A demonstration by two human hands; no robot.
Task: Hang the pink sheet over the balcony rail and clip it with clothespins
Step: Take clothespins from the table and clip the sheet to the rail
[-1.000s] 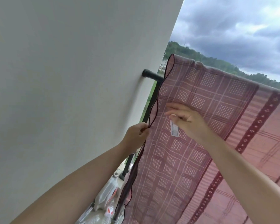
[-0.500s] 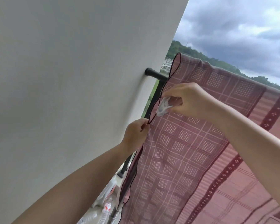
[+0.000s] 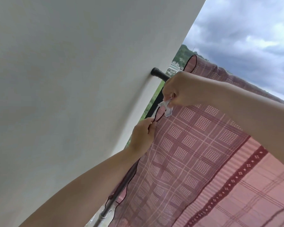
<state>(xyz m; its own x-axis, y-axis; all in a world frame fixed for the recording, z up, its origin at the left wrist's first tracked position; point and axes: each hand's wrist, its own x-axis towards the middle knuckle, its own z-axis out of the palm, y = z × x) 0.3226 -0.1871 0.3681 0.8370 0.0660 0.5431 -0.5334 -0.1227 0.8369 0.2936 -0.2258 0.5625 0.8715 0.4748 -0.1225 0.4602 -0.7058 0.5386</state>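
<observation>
Wall: plain white, filling the left side.
Sky: heavy grey cloud, upper right.
Hill: green, wooded, far off.
Buildings: pale, distant, below the hill.

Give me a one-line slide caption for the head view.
Left hand pinches the pink sheet edge while right hand brings a white clothespin to it.

Your sheet drapes over the rail, right of the wall; your clothespin sits at its left edge.
</observation>
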